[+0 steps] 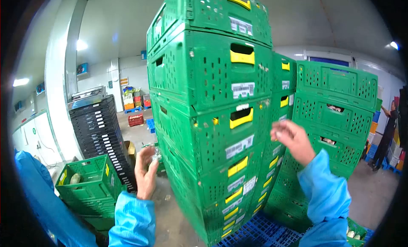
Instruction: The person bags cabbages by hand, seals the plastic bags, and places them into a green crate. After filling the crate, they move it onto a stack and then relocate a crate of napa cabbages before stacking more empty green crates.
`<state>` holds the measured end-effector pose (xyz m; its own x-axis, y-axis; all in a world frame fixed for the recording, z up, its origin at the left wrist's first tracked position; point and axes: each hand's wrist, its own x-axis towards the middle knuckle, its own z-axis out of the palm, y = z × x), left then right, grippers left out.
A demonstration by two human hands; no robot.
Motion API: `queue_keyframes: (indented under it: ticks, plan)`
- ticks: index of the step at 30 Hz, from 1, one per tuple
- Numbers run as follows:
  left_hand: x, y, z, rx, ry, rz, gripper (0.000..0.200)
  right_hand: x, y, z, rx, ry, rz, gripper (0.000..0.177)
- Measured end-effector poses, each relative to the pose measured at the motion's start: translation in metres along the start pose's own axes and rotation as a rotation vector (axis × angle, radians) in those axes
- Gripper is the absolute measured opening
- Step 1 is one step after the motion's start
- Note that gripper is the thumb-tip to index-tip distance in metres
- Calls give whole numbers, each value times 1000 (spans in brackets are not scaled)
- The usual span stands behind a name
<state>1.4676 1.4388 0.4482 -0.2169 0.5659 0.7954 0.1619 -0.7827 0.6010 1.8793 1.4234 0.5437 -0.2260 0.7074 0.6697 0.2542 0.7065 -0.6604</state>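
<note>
A tall stack of green plastic crates (204,83) with yellow handles and barcode labels rises between my two hands. My left hand (145,175) is raised beside the stack's left side, fingers apart and holding nothing that I can make out. On the other side, my right hand (295,141) is lifted in front of the crates with its fingers loosely bent and no object visible in them. Neither hand visibly grips a crate. Blue sleeves (325,187) cover both forearms. The stack stands on a blue pallet (261,232).
More green crates (335,83) are stacked at right. Black trays (95,124) form a pile at left, near an open-topped green crate (87,187) holding a pale item. Someone in blue (51,204) is at lower left; a person in dark clothes (389,134) stands far right.
</note>
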Motion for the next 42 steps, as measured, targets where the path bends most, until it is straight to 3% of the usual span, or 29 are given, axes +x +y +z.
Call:
queue_keyframes:
  ticks: [4,8,10,12,14,15,16,18,19,20,21,23,25,26,28,30,34,36,38,42]
  plan:
    - [91,-12,35,155,-70,445,58,100,-91,32,-179,112,-283,37]
    - [154,-31,63,184,-68,740,61,198,-153,52,-166,241,-424,47]
    - [180,-41,66,142,-115,773,62,250,-173,61,-331,338,-478,61]
    - [208,-50,63,105,-89,775,63,281,-194,77,-410,508,-378,58]
    - [234,-64,57,85,-81,804,61,298,-212,100,-586,556,-334,76]
    - [243,-74,54,58,-78,789,59,291,-214,130,-841,689,-384,69]
    - [252,-84,51,59,-81,780,59,295,-219,139,-841,683,-376,69]
    - [272,-104,44,42,-69,789,57,304,-228,154,-1131,789,-245,62]
    - [281,-114,39,51,-60,782,55,291,-232,169,-1251,627,-355,62]
    - [293,-124,37,-8,-40,778,54,314,-237,165,-1271,914,-228,62]
    - [302,-132,37,10,-21,768,56,325,-234,164,-1497,932,-537,62]
    - [312,-141,39,64,1,773,58,349,-236,177,-1716,921,-870,61]
    - [312,-140,44,168,1,795,62,377,-245,205,-1745,590,-628,58]
    - [310,-136,44,158,2,795,62,392,-242,216,-1755,589,-626,58]
    - [309,-129,40,191,-20,809,65,426,-228,236,-1841,497,-351,52]
    - [310,-124,39,96,-91,825,68,465,-218,239,-1957,556,-246,48]
    - [316,-115,34,29,-115,894,71,495,-207,238,-2108,562,-371,44]
    - [323,-112,38,-71,-138,926,73,531,-212,221,-2115,630,-309,46]
    - [329,-110,44,-103,-119,923,74,559,-216,206,-2169,637,-108,57]
    - [335,-113,52,-217,-180,890,75,567,-216,196,-2229,727,-247,48]
